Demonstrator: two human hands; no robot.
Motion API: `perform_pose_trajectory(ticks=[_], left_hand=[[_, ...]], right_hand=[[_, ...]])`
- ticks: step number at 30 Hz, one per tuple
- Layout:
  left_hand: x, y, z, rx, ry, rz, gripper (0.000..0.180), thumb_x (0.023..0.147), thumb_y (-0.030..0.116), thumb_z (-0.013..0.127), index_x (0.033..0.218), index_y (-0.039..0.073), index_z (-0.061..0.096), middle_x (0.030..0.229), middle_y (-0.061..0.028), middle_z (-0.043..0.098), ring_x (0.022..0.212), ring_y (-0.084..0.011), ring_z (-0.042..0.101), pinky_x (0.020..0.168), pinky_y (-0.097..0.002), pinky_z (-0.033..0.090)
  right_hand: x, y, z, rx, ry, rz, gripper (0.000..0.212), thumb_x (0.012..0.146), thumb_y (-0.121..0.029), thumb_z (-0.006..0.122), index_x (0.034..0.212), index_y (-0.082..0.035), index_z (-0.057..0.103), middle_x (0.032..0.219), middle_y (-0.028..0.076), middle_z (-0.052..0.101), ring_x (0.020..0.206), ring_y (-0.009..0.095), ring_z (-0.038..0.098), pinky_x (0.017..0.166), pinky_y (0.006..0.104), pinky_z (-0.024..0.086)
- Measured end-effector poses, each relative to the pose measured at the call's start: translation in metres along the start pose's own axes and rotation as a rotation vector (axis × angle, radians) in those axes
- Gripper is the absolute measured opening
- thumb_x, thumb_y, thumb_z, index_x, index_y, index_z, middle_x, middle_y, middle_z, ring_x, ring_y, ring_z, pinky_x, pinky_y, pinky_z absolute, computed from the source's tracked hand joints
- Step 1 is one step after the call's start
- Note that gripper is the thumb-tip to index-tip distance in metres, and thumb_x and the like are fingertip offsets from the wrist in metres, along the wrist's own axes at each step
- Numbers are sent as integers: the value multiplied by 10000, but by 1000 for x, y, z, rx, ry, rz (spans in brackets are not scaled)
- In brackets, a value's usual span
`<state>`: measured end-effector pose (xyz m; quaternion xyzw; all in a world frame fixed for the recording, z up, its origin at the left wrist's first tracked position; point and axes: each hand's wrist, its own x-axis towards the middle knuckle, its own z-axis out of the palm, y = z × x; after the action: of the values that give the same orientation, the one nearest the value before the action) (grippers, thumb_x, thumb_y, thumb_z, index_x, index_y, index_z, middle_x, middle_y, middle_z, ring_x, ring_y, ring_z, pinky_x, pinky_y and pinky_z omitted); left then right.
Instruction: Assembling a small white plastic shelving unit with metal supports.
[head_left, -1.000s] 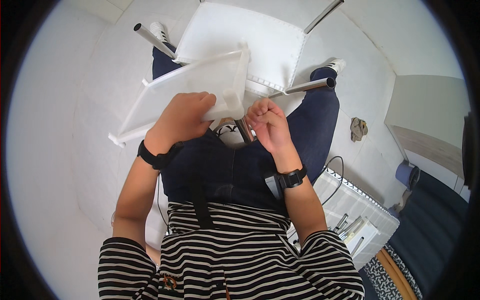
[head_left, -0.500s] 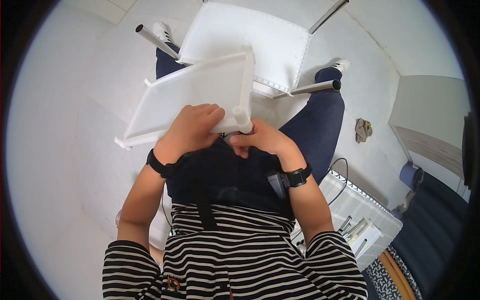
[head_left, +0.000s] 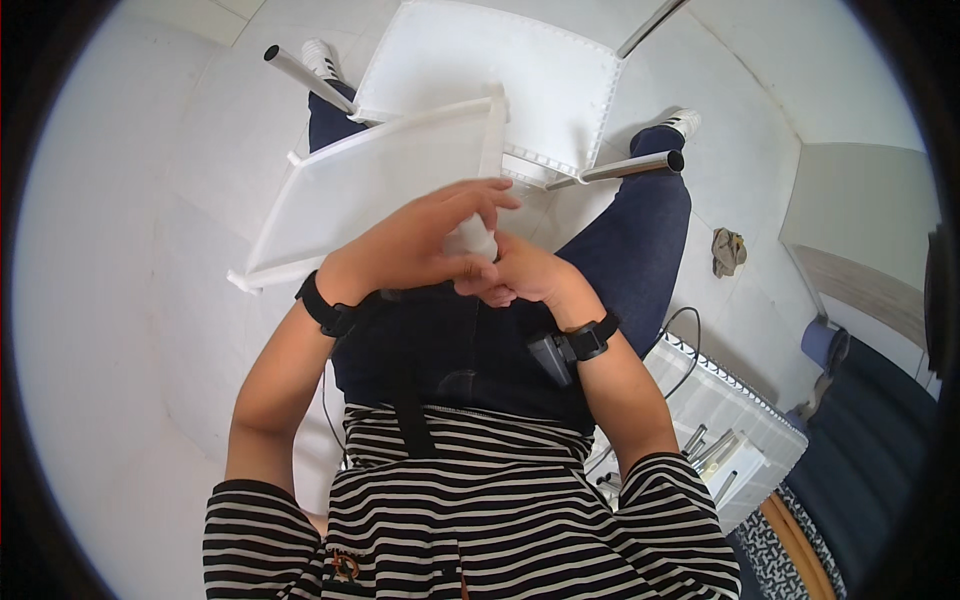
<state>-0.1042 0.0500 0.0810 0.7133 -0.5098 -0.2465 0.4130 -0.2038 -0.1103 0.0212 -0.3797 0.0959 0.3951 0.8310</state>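
Observation:
A white plastic shelf panel [head_left: 360,190] with raised rims and short corner sockets lies tilted over my lap. At its near right corner, my left hand [head_left: 425,235] curls its thumb and fingers around the white corner socket [head_left: 474,238], some fingertips reaching past it. From below and to the right, my right hand [head_left: 525,270] closes on the same corner; its fingers are partly hidden. Beyond the panel, between my feet, is a second white shelf [head_left: 490,85] with metal tube legs [head_left: 635,166] at its corners.
To my lower right stands another white shelf [head_left: 680,370], carrying metal tubes [head_left: 715,450] and small parts. A crumpled brown cloth [head_left: 728,252] lies on the floor. A dark blue cushioned seat [head_left: 870,440] is at the far right, and a black cable [head_left: 690,350] loops nearby.
My left hand has moved right from the panel's near rim onto its corner socket. My right hand stays at that corner, and the panel has barely shifted.

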Motion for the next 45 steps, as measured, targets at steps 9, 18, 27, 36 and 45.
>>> perform_pose_trajectory(ticks=[9,18,27,36,45], left_hand=[[24,4,0,-380,-98,-274,147,828,120,662,943,36,627,923,-79,672,953,-202,625,839,-313,472],[21,7,-2,-301,0,-240,149,846,131,626,943,18,622,862,-78,643,822,-170,595,780,-297,464],[20,13,-5,-306,72,-244,169,853,172,605,887,7,611,807,-89,649,795,-197,616,728,-311,473],[18,14,-7,-339,2,-317,130,899,146,579,910,17,588,769,-36,633,785,-124,581,777,-279,446],[8,10,2,-448,17,-278,204,879,201,597,896,-2,597,825,-86,624,751,-166,589,709,-287,486]], right_hand=[[-8,-4,13,7,140,-67,378,737,13,688,1035,-24,459,621,37,494,422,86,442,347,232,305],[-8,-11,34,-192,294,-157,713,791,-73,653,1381,-74,252,604,3,495,441,81,435,384,238,310],[-5,-4,49,-598,628,-390,263,810,-221,623,800,35,563,552,28,534,467,148,507,473,326,398],[-13,-8,52,-518,550,-243,261,795,-180,676,921,36,599,777,102,645,658,198,613,636,336,480],[-6,-29,19,-82,-147,-27,143,795,-84,712,810,-13,588,653,53,565,528,132,541,425,235,382]])
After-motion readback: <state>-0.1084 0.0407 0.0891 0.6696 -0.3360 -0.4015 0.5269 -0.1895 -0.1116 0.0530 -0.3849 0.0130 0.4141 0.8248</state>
